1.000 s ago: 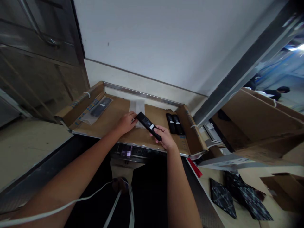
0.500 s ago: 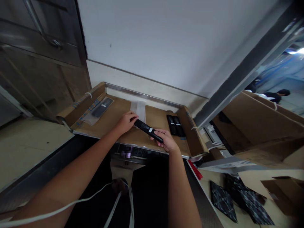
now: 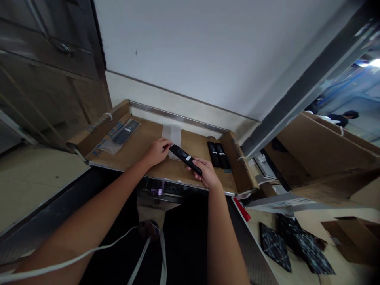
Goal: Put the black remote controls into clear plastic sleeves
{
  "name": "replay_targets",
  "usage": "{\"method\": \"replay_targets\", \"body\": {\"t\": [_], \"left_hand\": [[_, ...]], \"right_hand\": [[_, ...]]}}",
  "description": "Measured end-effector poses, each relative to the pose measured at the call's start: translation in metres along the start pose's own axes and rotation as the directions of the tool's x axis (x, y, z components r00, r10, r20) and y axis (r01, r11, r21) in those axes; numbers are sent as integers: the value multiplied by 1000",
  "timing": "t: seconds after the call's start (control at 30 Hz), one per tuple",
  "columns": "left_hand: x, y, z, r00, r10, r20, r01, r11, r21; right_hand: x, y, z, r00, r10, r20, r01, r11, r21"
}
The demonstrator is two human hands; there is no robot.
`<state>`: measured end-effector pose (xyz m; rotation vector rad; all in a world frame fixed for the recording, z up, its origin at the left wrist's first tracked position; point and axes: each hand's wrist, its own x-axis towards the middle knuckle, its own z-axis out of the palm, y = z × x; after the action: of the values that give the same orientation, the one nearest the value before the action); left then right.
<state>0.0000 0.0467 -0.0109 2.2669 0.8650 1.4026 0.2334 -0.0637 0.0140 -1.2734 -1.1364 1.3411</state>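
Observation:
My right hand [image 3: 206, 172] is closed round the lower end of a long black remote control [image 3: 183, 155] with a small white label. The remote slants up and left over a cardboard-lined tray [image 3: 142, 158]. My left hand [image 3: 158, 151] is at its upper end, thumb and finger pinched together; whatever lies between those fingertips is too small to make out. Behind them lies a whitish translucent bag [image 3: 172, 133]. Two similar black remotes [image 3: 218, 154] rest side by side at the tray's right. Another dark remote [image 3: 126, 132] lies in a clear bag at the left.
Raised cardboard walls [image 3: 236, 162] edge the tray, with a white wall [image 3: 178, 51] behind. A large cardboard box [image 3: 332, 150] stands at right. Dark patterned packages [image 3: 308, 245] and an open carton [image 3: 353, 237] are low at right. A white cord [image 3: 97, 249] crosses my left forearm.
The remote has turned slightly in my right hand, showing more of its flat face. My left fingertips have shifted a little off its upper end. The whole view has moved slightly.

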Motion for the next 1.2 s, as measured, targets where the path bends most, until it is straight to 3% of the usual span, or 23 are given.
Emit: {"method": "replay_targets", "body": {"t": [0.53,0.73,1.2], "left_hand": [[0,12,0,999,-9,-52,14,994,104],[-2,16,3,996,-8,-84,16,995,98],[0,16,4,994,-5,-110,17,994,110]], "right_hand": [[2,3,2,999,-30,-43,29,999,-18],[2,4,4,999,-35,25,34,999,20],[2,4,3,998,-45,54,42,997,59]]}}
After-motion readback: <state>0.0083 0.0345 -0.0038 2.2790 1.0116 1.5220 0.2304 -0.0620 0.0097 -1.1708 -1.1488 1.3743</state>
